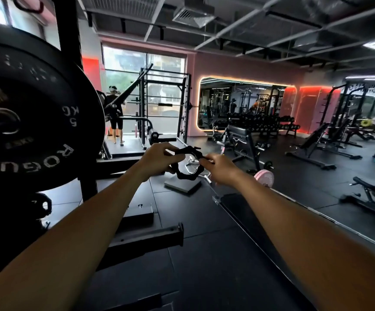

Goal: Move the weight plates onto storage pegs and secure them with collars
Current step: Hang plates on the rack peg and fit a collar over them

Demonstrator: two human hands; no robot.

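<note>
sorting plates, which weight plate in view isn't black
The small pink weight plate on the floor past the right hand; the big 5 kg plate at left is black.

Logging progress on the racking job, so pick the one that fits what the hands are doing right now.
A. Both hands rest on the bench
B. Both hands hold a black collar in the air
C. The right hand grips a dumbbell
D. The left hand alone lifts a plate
B: the left hand and right hand pinch opposite sides of the black collar, held in mid-air away from the black plate on the rack.
</note>
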